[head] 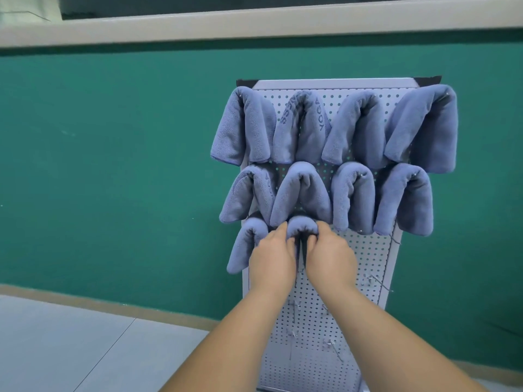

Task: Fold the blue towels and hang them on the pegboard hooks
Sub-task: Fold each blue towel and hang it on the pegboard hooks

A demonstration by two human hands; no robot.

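Left hand [273, 253] and right hand [329, 253], fingers curled around folded blue towel [302, 225] on pegboard [368, 258].

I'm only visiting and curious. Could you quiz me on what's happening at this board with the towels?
1. True or false: the pegboard's top row holds four blue towels.
2. The left hand and right hand grip: A) one towel together, B) one towel each, C) a bare hook.
3. How many towels are in the third row, counting the held towel?
Key: 1 true; 2 A; 3 two.
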